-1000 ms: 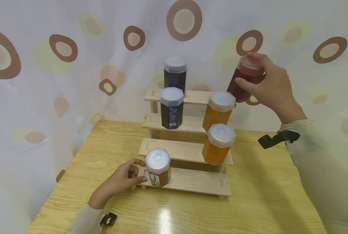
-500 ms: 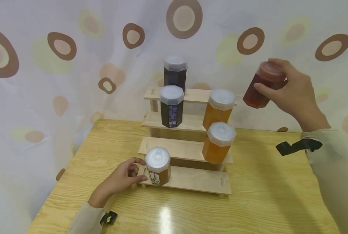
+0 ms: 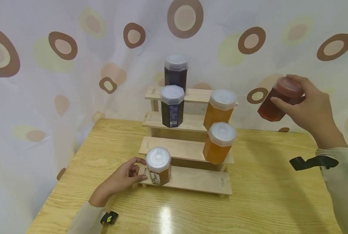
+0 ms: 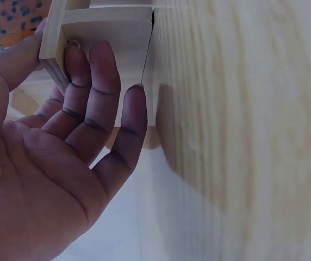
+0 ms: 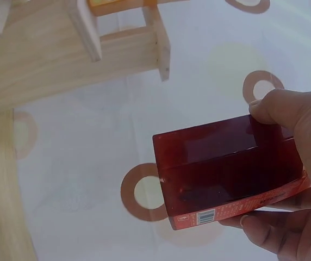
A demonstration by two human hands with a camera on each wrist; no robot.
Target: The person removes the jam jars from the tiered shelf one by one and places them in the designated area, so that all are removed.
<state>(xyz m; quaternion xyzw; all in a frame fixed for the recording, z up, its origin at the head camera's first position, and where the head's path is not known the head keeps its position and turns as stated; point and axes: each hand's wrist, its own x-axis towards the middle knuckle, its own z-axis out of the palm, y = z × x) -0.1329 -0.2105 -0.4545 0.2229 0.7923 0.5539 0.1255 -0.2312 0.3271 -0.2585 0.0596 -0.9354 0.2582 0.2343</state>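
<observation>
My right hand (image 3: pixel 314 109) grips a dark red jar (image 3: pixel 274 103) with a translucent lid, tilted in the air to the right of the stepped wooden rack (image 3: pixel 188 180). In the right wrist view, a barcode label (image 5: pixel 221 215) runs along the jar's (image 5: pixel 221 163) lower side. My left hand (image 3: pixel 124 175) holds the left end of the rack's lowest step. In the left wrist view, the fingers (image 4: pixel 104 70) curl beneath the board (image 4: pixel 55 38). Right beside that hand stands a short amber jar (image 3: pixel 159 165) with a white lid.
Two dark jars, one on the top step (image 3: pixel 176 74) and one below it (image 3: pixel 172 107), stand on the rack's left. Two orange jars, an upper one (image 3: pixel 219 109) and a lower one (image 3: pixel 219 144), stand on its right. A patterned cloth (image 3: pixel 104 39) hangs behind the wooden table (image 3: pixel 267 182).
My right hand has carried the red jar away from the rack's top right, first rightward, then right and down. My left hand has stayed at the lowest step.
</observation>
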